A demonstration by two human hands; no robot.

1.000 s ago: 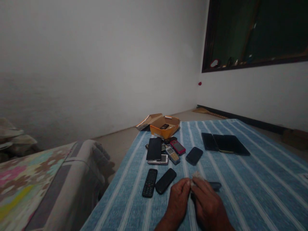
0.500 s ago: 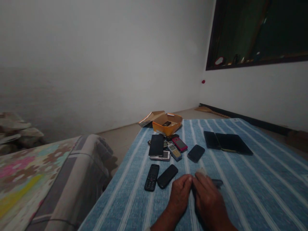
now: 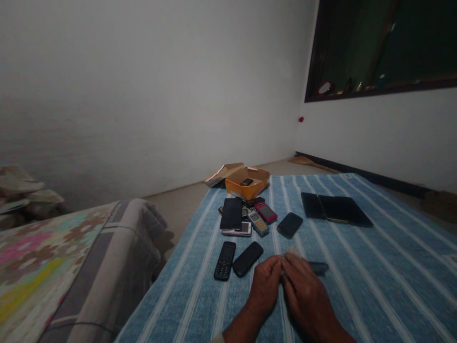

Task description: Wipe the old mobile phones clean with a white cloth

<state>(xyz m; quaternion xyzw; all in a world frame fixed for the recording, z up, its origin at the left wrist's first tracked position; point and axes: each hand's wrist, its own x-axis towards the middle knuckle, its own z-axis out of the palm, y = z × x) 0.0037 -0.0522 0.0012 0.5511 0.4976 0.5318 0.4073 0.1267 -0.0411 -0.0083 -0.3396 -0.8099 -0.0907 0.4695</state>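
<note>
My left hand and my right hand rest close together on the blue striped cloth, fingers curled. Between their fingertips shows a small pale wad, and a dark phone sticks out from under my right hand. Just left of my hands lie a black keypad phone and a black phone face down. Farther back is a cluster of phones.
An open orange box with a small phone inside stands at the cloth's far edge. Three dark smartphones lie in a row at the right. A flowered mattress lies to the left. A window is at the upper right.
The view has shifted a little; my hands have stayed together over the dark phone with small finger movements. Nothing else on the cloth has moved.
</note>
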